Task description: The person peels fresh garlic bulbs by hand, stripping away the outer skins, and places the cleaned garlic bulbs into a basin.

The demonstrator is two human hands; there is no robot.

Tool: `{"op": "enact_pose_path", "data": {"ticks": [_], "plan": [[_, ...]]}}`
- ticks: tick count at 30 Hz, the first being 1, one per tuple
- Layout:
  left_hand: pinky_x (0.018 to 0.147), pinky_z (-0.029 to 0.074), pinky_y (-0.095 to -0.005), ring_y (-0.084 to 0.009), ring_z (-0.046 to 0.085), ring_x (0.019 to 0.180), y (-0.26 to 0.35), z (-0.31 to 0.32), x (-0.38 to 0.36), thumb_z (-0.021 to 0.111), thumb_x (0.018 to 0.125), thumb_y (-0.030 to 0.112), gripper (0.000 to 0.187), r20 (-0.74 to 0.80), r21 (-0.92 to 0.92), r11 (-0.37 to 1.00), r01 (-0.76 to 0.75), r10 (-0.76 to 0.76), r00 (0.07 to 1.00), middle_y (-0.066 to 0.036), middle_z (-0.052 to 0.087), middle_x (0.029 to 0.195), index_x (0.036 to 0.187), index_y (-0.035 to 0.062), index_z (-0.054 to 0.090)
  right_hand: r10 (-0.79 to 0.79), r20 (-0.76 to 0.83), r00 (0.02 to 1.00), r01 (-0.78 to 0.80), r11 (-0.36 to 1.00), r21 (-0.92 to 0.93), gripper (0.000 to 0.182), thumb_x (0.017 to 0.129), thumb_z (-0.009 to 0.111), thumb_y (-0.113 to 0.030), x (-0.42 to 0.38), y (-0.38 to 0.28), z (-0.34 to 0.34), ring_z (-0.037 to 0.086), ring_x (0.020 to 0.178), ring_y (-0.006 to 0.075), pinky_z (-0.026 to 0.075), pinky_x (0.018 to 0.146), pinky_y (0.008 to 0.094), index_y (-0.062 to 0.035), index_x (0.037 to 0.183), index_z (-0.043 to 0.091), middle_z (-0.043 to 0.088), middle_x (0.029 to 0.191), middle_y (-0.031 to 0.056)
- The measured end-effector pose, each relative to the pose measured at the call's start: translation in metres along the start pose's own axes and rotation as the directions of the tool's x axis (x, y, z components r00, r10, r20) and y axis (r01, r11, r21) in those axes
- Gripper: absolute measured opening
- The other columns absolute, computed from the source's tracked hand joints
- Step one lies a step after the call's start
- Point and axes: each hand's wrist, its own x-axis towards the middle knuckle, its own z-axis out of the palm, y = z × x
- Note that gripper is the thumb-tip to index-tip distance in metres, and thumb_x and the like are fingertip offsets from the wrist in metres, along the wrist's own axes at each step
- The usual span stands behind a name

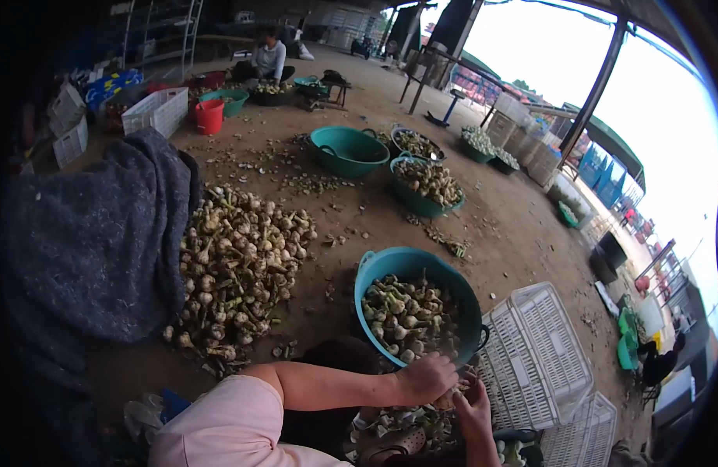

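My left hand (427, 380) reaches in from a pink sleeve, its fingers curled and pinching. It meets my right hand (474, 406), whose thumb and fingers close round a garlic bulb (458, 388), mostly hidden by the fingers. Both hands are just beyond the near rim of a teal tub (367, 311) that holds garlic bulbs (410, 315) with stems on. Below the hands, peelings and trimmings (402, 420) lie on the ground around a clog-type shoe (403, 442). A large heap of garlic (242, 265) is on the floor to the left.
White plastic crates (538, 354) stand right of the tub. A dark grey cloth (94, 233) drapes over something at left. Further off are a teal basin (347, 152), a garlic-filled basin (427, 187) and a red bucket (209, 117). Another person (268, 61) sits at the back among basins.
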Motion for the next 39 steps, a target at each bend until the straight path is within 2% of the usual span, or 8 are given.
{"op": "enact_pose_path", "data": {"ticks": [6, 10, 22, 24, 26, 28, 31, 39], "plan": [[0.063, 0.052, -0.0336, -0.0206, 0.066, 0.074, -0.05, 0.022, 0.047, 0.052, 0.096, 0.021, 0.026, 0.767, -0.53, 0.213, 0.821, -0.292, 0.571, -0.01, 0.066, 0.095, 0.102, -0.0025, 0.06, -0.653, 0.242, 0.718, 0.572, 0.356, -0.739, 0.056, 0.061, 0.071, 0.0, -0.003, -0.023, -0.009, 0.055, 0.108, 0.0346, 0.047, 0.091, 0.0421, -0.0026, 0.115, 0.058, 0.055, 0.116, 0.0178], [0.073, 0.056, -0.0302, -0.0151, 0.065, 0.081, -0.028, 0.033, 0.047, 0.047, 0.098, 0.018, 0.023, 0.759, -0.6, -0.646, 0.472, -0.274, 0.59, -0.007, 0.065, 0.095, 0.109, -0.0002, 0.057, -0.673, 0.142, 0.726, 0.38, 0.221, -0.898, 0.048, 0.066, 0.068, -0.002, 0.006, -0.027, -0.007, 0.049, 0.115, 0.0356, 0.038, 0.1, 0.0446, -0.0049, 0.113, 0.06, 0.056, 0.12, 0.0134], [0.067, 0.046, -0.0244, -0.0065, 0.056, 0.076, -0.035, 0.048, 0.032, 0.048, 0.098, 0.02, 0.024, 0.6, -0.782, -0.587, 0.212, -0.612, 0.515, 0.0, 0.062, 0.088, 0.105, 0.0015, 0.061, -0.532, 0.532, 0.658, 0.693, 0.153, -0.704, 0.02, 0.088, 0.06, -0.011, 0.047, -0.018, -0.019, 0.053, 0.1, 0.04, 0.046, 0.084, 0.0487, 0.0012, 0.104, 0.059, 0.056, 0.112, 0.0226], [0.065, 0.045, -0.0271, -0.0079, 0.057, 0.076, -0.036, 0.027, 0.029, 0.048, 0.098, 0.018, 0.023, 0.609, -0.764, -0.616, 0.192, -0.591, 0.529, -0.003, 0.062, 0.084, 0.106, 0.0011, 0.06, -0.448, -0.05, 0.893, 0.394, 0.829, -0.397, 0.018, 0.093, 0.058, -0.015, 0.052, -0.008, -0.018, 0.054, 0.097, 0.0305, 0.046, 0.082, 0.0408, 0.0006, 0.102, 0.058, 0.056, 0.109, 0.0173], [0.064, 0.044, -0.0344, -0.0179, 0.061, 0.075, -0.035, 0.013, 0.02, 0.05, 0.096, 0.019, 0.022, 0.338, -0.813, 0.396, 0.428, -0.278, 0.899, -0.009, 0.063, 0.082, 0.104, 0.0015, 0.061, -0.048, -0.389, 0.92, 0.059, 0.998, 0.017, 0.021, 0.095, 0.057, -0.019, 0.078, 0.017, -0.06, 0.053, 0.091, 0.0198, 0.043, 0.083, 0.0324, -0.0016, 0.105, 0.055, 0.057, 0.107, 0.0115], [0.064, 0.042, -0.041, -0.0292, 0.06, 0.075, -0.017, 0.015, 0.004, 0.049, 0.095, 0.025, 0.026, 0.447, -0.738, 0.637, 0.223, 0.213, 0.869, -0.014, 0.062, 0.081, 0.097, 0.0023, 0.063, -0.07, -0.439, 0.896, 0.162, 0.971, 0.175, 0.02, 0.096, 0.055, -0.021, 0.082, 0.012, -0.069, 0.051, 0.089, 0.0194, 0.046, 0.08, 0.0363, -0.003, 0.105, 0.056, 0.057, 0.104, 0.011], [0.07, 0.048, -0.0432, -0.0342, 0.061, 0.08, -0.006, 0.049, -0.024, 0.05, 0.091, 0.033, 0.035, 0.843, -0.351, 0.883, 0.312, 0.152, 0.516, -0.013, 0.061, 0.083, 0.085, 0.0036, 0.068, -0.218, -0.458, 0.862, 0.304, 0.944, 0.124, 0.026, 0.099, 0.044, -0.01, 0.101, 0.064, -0.106, 0.058, 0.092, 0.0165, 0.051, 0.076, 0.0287, 0.0032, 0.12, 0.049, 0.057, 0.108, 0.0104], [0.066, 0.052, -0.0339, -0.0288, 0.064, 0.076, -0.006, 0.022, 0.025, 0.068, 0.077, 0.003, 0.013, 0.141, -0.529, 0.743, 0.41, -0.399, 0.906, -0.011, 0.063, 0.096, 0.09, 0.0026, 0.065, -0.269, -0.216, 0.939, 0.312, 0.93, 0.194, 0.021, 0.094, 0.051, -0.001, 0.074, 0.034, -0.079, 0.055, 0.101, 0.0108, 0.049, 0.086, 0.0278, -0.0032, 0.115, 0.055, 0.059, 0.113, 0.0031]]}}
